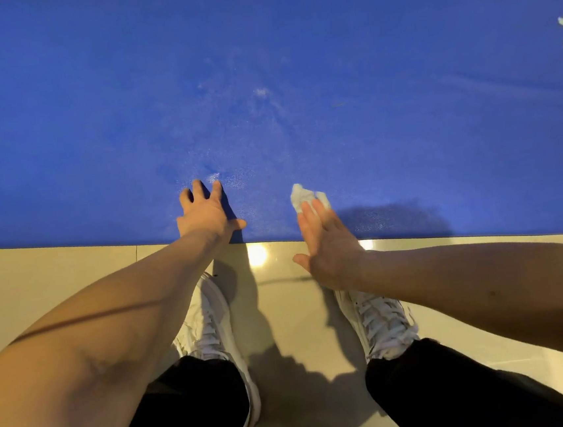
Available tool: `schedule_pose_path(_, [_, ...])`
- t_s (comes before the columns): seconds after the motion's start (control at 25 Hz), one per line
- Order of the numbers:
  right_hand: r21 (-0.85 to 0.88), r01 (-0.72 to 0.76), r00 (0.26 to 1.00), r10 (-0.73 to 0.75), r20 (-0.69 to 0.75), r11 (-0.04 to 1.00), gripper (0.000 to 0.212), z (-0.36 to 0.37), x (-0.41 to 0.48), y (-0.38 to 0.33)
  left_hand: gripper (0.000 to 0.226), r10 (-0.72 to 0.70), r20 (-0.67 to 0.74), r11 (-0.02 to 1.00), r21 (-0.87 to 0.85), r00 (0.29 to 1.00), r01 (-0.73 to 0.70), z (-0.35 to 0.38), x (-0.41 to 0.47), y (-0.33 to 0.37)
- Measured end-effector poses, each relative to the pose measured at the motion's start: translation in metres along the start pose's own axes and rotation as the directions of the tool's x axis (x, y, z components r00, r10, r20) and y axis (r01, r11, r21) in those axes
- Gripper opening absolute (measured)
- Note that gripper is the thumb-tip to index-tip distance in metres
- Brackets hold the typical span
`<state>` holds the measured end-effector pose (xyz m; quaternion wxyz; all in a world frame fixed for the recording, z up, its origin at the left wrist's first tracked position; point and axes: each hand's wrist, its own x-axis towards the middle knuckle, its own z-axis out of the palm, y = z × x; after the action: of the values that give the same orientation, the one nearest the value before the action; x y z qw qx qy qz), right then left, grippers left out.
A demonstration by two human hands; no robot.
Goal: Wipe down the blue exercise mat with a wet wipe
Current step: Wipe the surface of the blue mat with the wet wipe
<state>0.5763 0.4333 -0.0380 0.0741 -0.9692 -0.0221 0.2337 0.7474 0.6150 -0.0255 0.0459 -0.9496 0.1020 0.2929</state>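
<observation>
Partly hidden wipe (pixel 300 193) under straight right fingers (pixel 309 218) — left fingers (pixel 216 189) splayed on mat (pixel 292 57), ends cropped.

The floor (pixel 55 269) is of pale, glossy tiles with thin joints. A left shoe (pixel 212 326) and a right shoe (pixel 383 320), both white with laces, stand on it a little apart. Black trousers (pixel 195 404) reach their tops. A bright light reflection (pixel 257 254) shines on one tile.

On my feed: left hand (pixel 209 215) and right hand (pixel 330 248) bare; left forearm (pixel 136 287) and right forearm (pixel 486 279) bare too. Black trousers (pixel 202 407) on both legs. 2 white sneakers (pixel 211 323), white laces (pixel 382 313). Thin dark line (pixel 94 315) crosses left forearm; cord or shadow, can't tell.
</observation>
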Motion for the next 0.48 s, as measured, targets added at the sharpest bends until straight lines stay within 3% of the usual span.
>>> schedule_pose_path(0.08, [0.075,0.097,0.995,-0.096,-0.011,0.992,0.085,-0.002,0.017,-0.031,0.103,0.009,0.012,1.000,0.026,1.000,-0.009,-0.001,-0.001,-0.002])
schedule_pose_path(0.2, [0.037,0.234,0.969,-0.236,0.077,0.972,0.078,-0.007,0.036,-0.065,0.094,0.057,0.000,0.996,0.063,0.998,-0.057,-0.004,-0.003,-0.013])
schedule_pose_path(0.36, [-0.062,0.205,0.973,-0.197,0.118,0.977,0.071,-0.011,0.038,-0.056,0.080,0.128,0.005,0.987,0.092,0.992,-0.128,-0.013,-0.003,-0.036])
schedule_pose_path(0.48, [0.047,0.185,0.981,-0.187,0.055,0.982,0.073,-0.007,0.020,-0.019,0.079,-0.006,-0.033,0.999,0.049,0.999,0.007,-0.009,-0.004,-0.045])
